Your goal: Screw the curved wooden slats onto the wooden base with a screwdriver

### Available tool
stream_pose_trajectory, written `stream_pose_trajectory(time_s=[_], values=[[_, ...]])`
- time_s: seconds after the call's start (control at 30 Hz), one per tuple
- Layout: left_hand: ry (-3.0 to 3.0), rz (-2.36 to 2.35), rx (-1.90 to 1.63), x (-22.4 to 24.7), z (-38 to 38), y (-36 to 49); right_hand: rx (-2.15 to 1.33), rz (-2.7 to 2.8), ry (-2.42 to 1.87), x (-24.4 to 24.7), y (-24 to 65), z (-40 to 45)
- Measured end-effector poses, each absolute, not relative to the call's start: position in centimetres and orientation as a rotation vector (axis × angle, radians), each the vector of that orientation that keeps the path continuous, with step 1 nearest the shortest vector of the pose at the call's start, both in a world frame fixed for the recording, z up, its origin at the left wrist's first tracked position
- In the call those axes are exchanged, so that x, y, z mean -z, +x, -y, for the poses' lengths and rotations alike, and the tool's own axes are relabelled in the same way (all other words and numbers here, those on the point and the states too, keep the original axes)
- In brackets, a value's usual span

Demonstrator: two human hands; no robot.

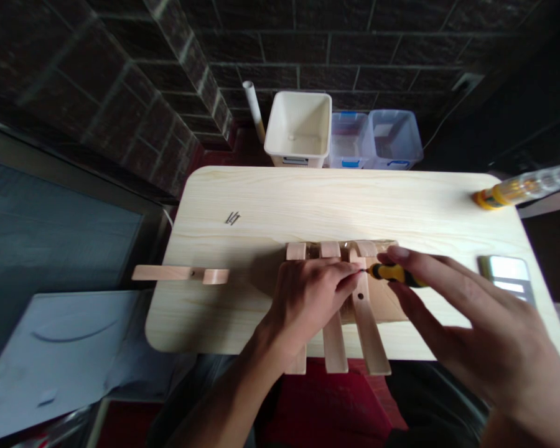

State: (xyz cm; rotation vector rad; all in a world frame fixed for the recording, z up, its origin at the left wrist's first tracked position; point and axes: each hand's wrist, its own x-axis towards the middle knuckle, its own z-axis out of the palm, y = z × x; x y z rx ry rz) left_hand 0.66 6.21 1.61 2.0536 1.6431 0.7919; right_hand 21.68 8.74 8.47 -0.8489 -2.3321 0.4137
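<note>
My right hand (476,311) grips a screwdriver (394,274) with a yellow and black handle between thumb and fingers. Its shaft points left, and its tip meets the fingertips of my left hand (308,292). Those fingertips are pinched together over the rightmost curved wooden piece (371,336); whatever they hold is too small to make out. A dark round hole shows in that piece just below the tip. Beside it lie a middle wooden piece (336,348) and a left wooden piece (296,251), both partly under my left hand. All three rest across a cardboard box (387,302).
Another wooden piece (163,272) juts over the table's left edge. Several dark screws (232,218) lie on the tabletop (336,199). At right are a clear tube with orange ends (522,188) and a phone-like device (508,277). Bins (273,146) stand beyond the far edge.
</note>
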Motion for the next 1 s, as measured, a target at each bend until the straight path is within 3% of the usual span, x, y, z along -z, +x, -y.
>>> stream_pose_trajectory(time_s=[1.0], values=[[2.032, -1.630, -0.853, -1.37, -6.21, 0.71, -0.268, 2.311, -0.919, -8.24, 21.75, -8.89]])
